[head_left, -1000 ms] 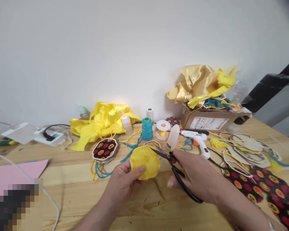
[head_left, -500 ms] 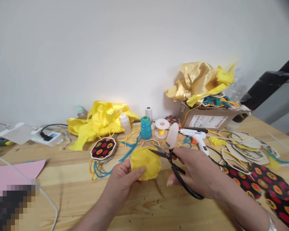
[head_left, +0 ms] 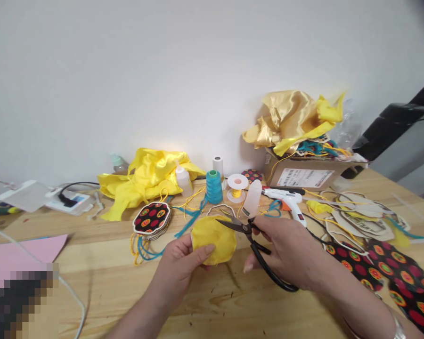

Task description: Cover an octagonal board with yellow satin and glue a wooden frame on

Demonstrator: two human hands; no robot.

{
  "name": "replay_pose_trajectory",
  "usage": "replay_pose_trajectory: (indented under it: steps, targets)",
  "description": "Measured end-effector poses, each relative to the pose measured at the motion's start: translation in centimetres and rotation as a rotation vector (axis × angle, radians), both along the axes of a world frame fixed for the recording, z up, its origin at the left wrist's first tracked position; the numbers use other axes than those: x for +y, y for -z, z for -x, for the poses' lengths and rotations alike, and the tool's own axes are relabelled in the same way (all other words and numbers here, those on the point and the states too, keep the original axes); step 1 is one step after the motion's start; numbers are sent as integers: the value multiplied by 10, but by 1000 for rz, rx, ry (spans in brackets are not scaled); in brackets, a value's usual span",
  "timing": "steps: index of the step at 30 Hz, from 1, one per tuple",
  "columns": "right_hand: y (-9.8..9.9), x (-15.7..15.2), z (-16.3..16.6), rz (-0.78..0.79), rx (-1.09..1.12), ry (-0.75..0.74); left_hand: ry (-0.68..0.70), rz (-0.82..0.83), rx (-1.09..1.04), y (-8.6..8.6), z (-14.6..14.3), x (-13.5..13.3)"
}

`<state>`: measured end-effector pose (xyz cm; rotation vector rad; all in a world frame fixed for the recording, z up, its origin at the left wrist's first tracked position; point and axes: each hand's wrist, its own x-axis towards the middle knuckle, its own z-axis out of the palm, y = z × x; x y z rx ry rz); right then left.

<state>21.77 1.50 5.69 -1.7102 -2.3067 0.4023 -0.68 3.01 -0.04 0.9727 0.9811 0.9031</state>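
Observation:
Pinched at its left edge by my left hand (head_left: 185,261) is a round yellow fabric piece (head_left: 217,240), held above the wooden table. My right hand (head_left: 286,249) grips black-handled scissors (head_left: 256,245) with the blades slightly apart. Those blades point left across the upper right edge of the yellow piece. Behind the fabric lies a white-edged loop, partly covered. To the left rests a stack of dark patterned pieces (head_left: 151,219) with white borders and teal and yellow cords.
Behind my hands stand a teal thread spool (head_left: 214,187), a yellow-thread spool (head_left: 237,187) and a translucent bottle (head_left: 252,200). A white glue gun (head_left: 286,200) lies to the right. Yellow satin (head_left: 144,181) is heaped at the back, near a cardboard box (head_left: 304,172). Patterned fabric (head_left: 395,266) lies right.
The scissors' blade tips have shifted very slightly left over the yellow fabric, and the blades look a little wider apart. My left hand keeps its hold in the same place.

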Motion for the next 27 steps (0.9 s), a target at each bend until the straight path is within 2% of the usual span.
replay_pose_trajectory:
  steps: [10,27]
  targets:
    - [1,3,2,-3,-14,10,18,-15,-26,1,0,1]
    - [10,5,-3,-149,-83,54,0,-56,12,-1,0,0]
